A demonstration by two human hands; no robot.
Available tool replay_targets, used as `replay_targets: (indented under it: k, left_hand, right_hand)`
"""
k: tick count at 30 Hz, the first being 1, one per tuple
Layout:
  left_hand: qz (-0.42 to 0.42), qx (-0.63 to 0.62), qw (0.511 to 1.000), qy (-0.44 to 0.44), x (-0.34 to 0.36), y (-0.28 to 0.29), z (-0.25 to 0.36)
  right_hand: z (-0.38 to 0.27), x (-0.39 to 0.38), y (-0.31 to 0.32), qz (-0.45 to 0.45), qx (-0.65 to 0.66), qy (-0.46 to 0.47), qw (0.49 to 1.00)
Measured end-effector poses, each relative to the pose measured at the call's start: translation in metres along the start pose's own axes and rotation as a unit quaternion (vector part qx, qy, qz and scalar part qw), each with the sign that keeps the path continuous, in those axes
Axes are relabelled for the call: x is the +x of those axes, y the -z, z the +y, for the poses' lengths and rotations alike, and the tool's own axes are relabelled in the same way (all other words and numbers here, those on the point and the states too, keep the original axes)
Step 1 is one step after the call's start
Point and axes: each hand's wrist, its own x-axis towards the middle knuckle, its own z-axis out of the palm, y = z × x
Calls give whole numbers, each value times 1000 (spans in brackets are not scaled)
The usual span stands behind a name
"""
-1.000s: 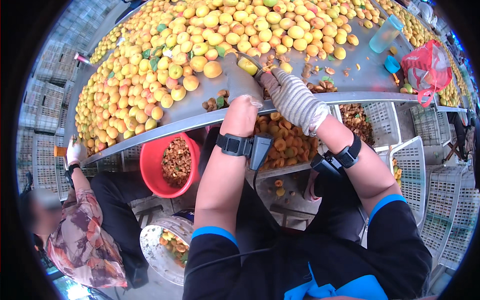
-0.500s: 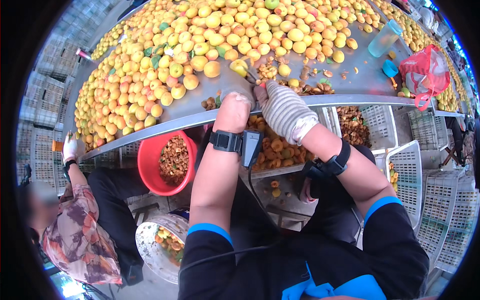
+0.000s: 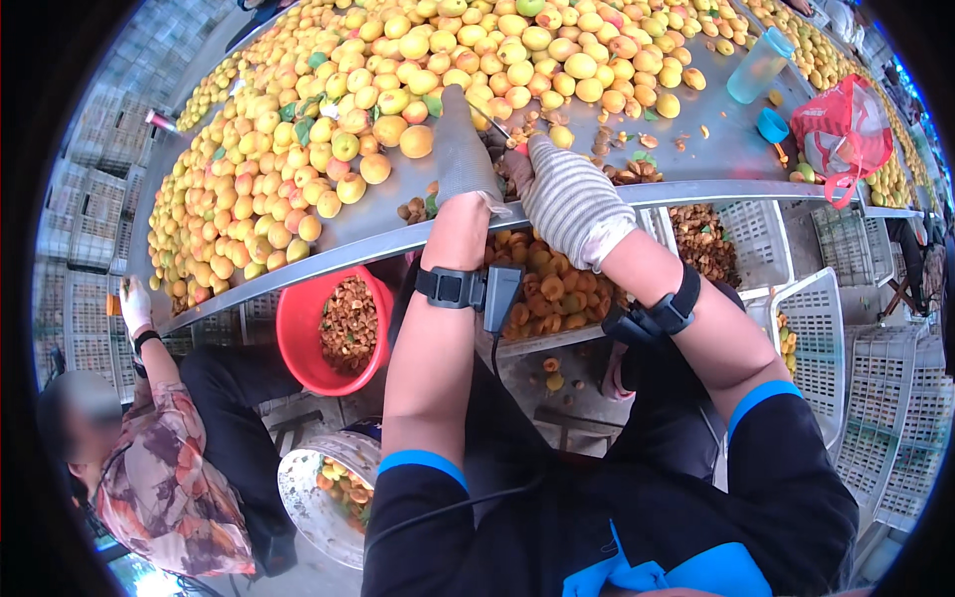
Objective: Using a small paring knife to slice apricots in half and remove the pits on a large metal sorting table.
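Note:
My left hand [image 3: 464, 149] wears a grey glove and stretches over the metal table toward the heap of yellow-orange apricots [image 3: 497, 62]. Its fingers are extended, the tips close to the fruit, and nothing shows in them. My right hand [image 3: 571, 199], in a grey-and-white striped glove, is closed on a small knife [image 3: 488, 120]. The blade points away to the upper left, beside the left glove. Brown, shrivelled apricot pieces [image 3: 633, 172] lie on the table past the right hand.
Under the table edge [image 3: 378, 241] are a crate of apricot halves [image 3: 557, 298], a crate of brown pieces [image 3: 702, 244] and a red basin [image 3: 298, 343]. A white bucket [image 3: 303, 497] stands lower left, near a co-worker [image 3: 169, 468]. A blue bottle [image 3: 759, 67] and red bag [image 3: 846, 134] sit right.
The yellow apricot at my left hand is gone from it. That hand has stretched farther forward to the heap. My right hand stays nearly in place with the knife.

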Motion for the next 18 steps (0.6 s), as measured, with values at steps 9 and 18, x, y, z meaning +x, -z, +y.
replay_targets:
  k: [9,18]
  left_hand:
    - [-30,224,974,-26,-1,-2,-11]
    - [-38,20,998,54,6,0,-16]
  right_hand:
    - [5,20,10,-84,9,-79,993]
    - [1,13,8,-70,-5,-81,994]
